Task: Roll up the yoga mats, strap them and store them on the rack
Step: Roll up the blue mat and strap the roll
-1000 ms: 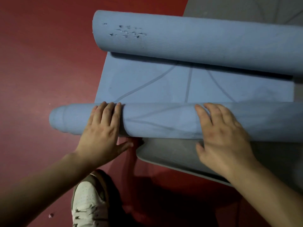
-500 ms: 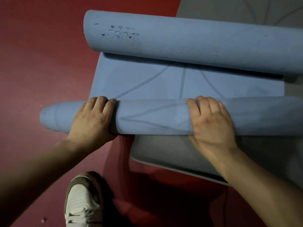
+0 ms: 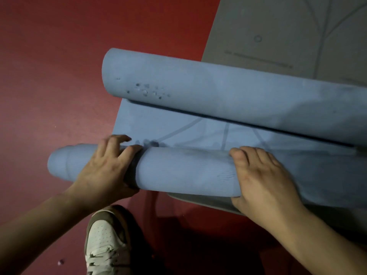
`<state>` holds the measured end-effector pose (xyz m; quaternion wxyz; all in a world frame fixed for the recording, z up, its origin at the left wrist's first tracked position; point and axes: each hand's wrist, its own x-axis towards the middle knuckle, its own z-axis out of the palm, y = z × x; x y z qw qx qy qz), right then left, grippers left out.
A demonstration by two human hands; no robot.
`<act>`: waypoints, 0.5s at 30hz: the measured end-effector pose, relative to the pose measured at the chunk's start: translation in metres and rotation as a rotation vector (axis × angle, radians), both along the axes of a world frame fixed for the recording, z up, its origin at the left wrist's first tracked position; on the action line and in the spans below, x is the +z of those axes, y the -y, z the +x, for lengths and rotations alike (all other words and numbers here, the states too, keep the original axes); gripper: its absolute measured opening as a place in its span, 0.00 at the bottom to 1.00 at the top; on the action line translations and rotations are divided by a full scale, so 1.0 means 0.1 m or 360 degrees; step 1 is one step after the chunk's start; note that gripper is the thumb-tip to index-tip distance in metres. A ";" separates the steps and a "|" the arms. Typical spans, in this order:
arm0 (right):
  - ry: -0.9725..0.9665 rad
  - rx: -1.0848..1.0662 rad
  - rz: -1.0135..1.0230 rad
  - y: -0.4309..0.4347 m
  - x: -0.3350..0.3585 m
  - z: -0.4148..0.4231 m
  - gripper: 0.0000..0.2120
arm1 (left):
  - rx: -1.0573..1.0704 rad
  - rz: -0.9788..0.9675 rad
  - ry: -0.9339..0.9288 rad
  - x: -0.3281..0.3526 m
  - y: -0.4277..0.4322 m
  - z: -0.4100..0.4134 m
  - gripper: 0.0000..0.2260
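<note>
A blue yoga mat lies across the view with both ends curled. The near roll [image 3: 184,171] is under my hands, its inner layers sticking out at the left end. My left hand [image 3: 105,171] grips that roll near the left end, fingers spread over the top and thumb on the near side. Further right, my right hand [image 3: 264,181] grips the same roll, fingers curled over its top. A thicker far roll [image 3: 218,92], with small nicks in its surface, lies beyond a narrow flat strip [image 3: 178,128] of the mat.
A grey mat [image 3: 278,32] with printed lines lies flat under and beyond the blue one, its rounded near edge [image 3: 198,201] showing below the near roll. The floor [image 3: 49,76] is red. My white shoe [image 3: 105,241] stands just below my left hand.
The near roll has turned forward toward the far roll, so the flat strip between them is narrower. My left fingers have spread and shifted over the roll's top.
</note>
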<state>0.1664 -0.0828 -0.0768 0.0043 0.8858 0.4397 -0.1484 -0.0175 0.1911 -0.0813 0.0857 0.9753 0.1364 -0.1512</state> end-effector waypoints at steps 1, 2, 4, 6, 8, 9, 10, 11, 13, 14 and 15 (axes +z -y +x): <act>-0.0001 -0.0027 -0.0010 -0.01 0.00 0.02 0.45 | 0.0024 0.0027 0.0006 0.01 -0.01 0.01 0.45; 0.0007 -0.0046 -0.0012 -0.01 0.01 0.03 0.46 | 0.0034 0.0036 0.0011 0.02 -0.03 0.03 0.46; 0.0025 -0.0058 0.0012 -0.01 0.02 0.03 0.46 | 0.0033 -0.0013 0.0033 0.04 -0.04 0.05 0.48; 0.0017 -0.0039 0.0028 0.00 0.04 0.03 0.44 | 0.0020 -0.0085 0.0074 0.05 -0.05 0.05 0.46; 0.0018 -0.0012 0.0035 0.02 0.04 0.04 0.45 | -0.0012 -0.0126 0.0092 0.06 -0.06 0.05 0.42; 0.0021 -0.0009 0.0042 0.03 0.04 0.04 0.46 | -0.0028 -0.0133 0.0089 0.06 -0.06 0.05 0.41; 0.0025 -0.0008 0.0050 0.03 0.05 0.04 0.45 | -0.0033 -0.0143 0.0089 0.06 -0.05 0.05 0.41; 0.0025 -0.0004 0.0052 0.03 0.05 0.05 0.44 | -0.0023 -0.0152 0.0099 0.06 -0.05 0.04 0.41; 0.0006 0.0003 0.0025 0.01 0.05 0.08 0.41 | 0.0027 -0.0158 0.0126 0.07 -0.06 0.04 0.41; -0.0006 -0.0002 0.0006 0.00 0.06 0.10 0.39 | 0.0039 -0.0157 0.0142 0.08 -0.07 0.05 0.40; -0.0013 -0.0017 -0.0004 -0.01 0.06 0.11 0.39 | 0.0027 -0.0158 0.0157 0.09 -0.08 0.07 0.38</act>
